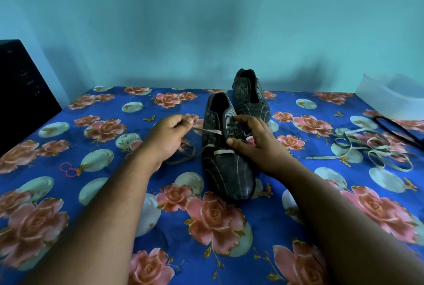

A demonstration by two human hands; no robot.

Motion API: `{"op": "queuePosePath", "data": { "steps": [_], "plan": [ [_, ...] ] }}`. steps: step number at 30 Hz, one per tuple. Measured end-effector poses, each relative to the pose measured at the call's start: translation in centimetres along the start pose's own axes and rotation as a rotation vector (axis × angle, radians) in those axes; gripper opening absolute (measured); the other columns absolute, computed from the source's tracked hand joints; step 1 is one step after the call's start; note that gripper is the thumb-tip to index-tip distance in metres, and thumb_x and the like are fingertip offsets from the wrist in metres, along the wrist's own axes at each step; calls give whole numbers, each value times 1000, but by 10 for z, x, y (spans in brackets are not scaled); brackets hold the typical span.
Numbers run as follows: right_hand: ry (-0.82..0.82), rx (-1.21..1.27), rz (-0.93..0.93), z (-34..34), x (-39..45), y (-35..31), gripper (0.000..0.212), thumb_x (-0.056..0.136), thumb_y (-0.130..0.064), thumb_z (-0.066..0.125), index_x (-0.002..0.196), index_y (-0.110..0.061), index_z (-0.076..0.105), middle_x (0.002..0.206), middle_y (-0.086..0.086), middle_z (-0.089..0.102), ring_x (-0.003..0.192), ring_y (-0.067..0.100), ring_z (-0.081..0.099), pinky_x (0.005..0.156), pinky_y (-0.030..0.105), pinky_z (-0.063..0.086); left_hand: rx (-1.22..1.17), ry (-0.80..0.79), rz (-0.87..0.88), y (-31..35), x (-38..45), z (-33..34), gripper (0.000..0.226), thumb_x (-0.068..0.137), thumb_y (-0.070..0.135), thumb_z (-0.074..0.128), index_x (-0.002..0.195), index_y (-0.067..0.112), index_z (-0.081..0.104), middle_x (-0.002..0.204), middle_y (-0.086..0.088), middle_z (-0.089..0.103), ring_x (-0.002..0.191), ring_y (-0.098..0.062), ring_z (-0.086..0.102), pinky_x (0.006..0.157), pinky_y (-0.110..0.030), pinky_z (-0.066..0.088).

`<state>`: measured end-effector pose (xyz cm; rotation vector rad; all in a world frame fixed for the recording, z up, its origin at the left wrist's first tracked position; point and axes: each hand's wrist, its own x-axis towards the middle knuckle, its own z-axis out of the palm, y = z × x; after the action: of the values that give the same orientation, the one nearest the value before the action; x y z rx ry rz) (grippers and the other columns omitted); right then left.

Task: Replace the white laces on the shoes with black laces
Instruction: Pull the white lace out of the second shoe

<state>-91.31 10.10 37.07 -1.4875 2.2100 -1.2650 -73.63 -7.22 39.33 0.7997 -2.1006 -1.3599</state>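
Observation:
A dark striped shoe (pixel 226 165) lies mid-table, toe towards me, with a white lace (pixel 210 131) threaded only through its lower eyelets. My left hand (pixel 168 134) pinches that lace and holds it out to the shoe's left. Over the shoe's right side, my right hand (pixel 254 140) curls its fingers and thumb on the upper. Behind stands the second dark shoe (pixel 251 96) with bare eyelets. A loose white lace (pixel 367 147) lies tangled at the right. A black lace (pixel 399 129) lies at the far right edge.
The table wears a blue cloth with pink roses (pixel 110 193). Two red rubber bands (pixel 68 168) lie at the left. A black box (pixel 20 92) stands at the far left, a clear plastic container (pixel 394 96) at the back right.

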Motion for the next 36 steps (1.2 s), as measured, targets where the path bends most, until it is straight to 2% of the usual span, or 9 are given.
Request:
{"op": "queuePosePath", "data": {
  "steps": [2,5,9,13,16,20,22,26,36],
  "plan": [
    [-1,-1,1,0,0,0,63,87,-55,70,142,-39,45,136,-11,46,131,17,44,111,47,41,304,86,101,-6,2,1,42,95,66,48,105,30,66,110,9,68,100,-11,65,84,-34,53],
    [-6,-4,2,0,0,0,62,87,-54,70,142,-40,44,137,-10,45,131,18,44,110,48,42,241,69,287,-4,-2,7,54,87,80,45,101,33,66,102,12,66,97,-9,62,88,-42,54],
    [-3,-7,-9,0,1,1,61,88,-53,71,142,-39,45,137,-9,46,130,19,45,110,49,42,294,-62,403,-1,-5,21,36,89,64,57,89,29,66,95,7,67,107,-18,61,91,-44,50],
    [-8,-9,-5,0,0,0,61,88,-53,70,142,-38,45,136,-10,46,131,18,44,111,46,41,149,-125,279,3,-6,16,16,97,24,66,83,20,69,103,-8,70,110,-17,59,91,-23,41],
    [-4,-21,-7,-1,1,0,61,88,-53,70,142,-38,45,137,-10,46,131,19,44,111,47,41,-43,-90,208,6,-7,7,21,92,21,59,79,11,72,98,-12,73,107,-14,65,92,-29,46],
    [40,-42,-84,-2,-1,-3,55,88,-48,72,138,-38,51,132,-10,47,128,18,46,108,45,44,-20,-3,129,5,-3,-1,24,96,24,62,80,7,65,73,13,65,73,3,61,68,-17,47],
    [69,-64,-192,-3,-2,-7,41,89,-41,74,127,-39,59,127,-9,48,123,18,49,103,42,45,152,53,124,0,0,0,4,94,19,66,96,16,65,92,21,64,80,9,59,67,-13,45],
    [119,-209,-323,-4,-2,-16,16,89,-43,67,102,-39,75,106,-13,55,110,15,49,90,30,39,251,71,190,-4,3,5,30,93,24,70,122,21,61,121,6,58,105,-4,54,87,-20,45],
    [65,-372,-310,-4,-6,-23,36,92,-55,49,108,-34,75,102,-6,50,103,15,42,82,35,37,239,39,378,-2,-5,30,61,93,45,68,147,26,46,144,3,41,128,-10,48,103,-27,43]
  ]
}}
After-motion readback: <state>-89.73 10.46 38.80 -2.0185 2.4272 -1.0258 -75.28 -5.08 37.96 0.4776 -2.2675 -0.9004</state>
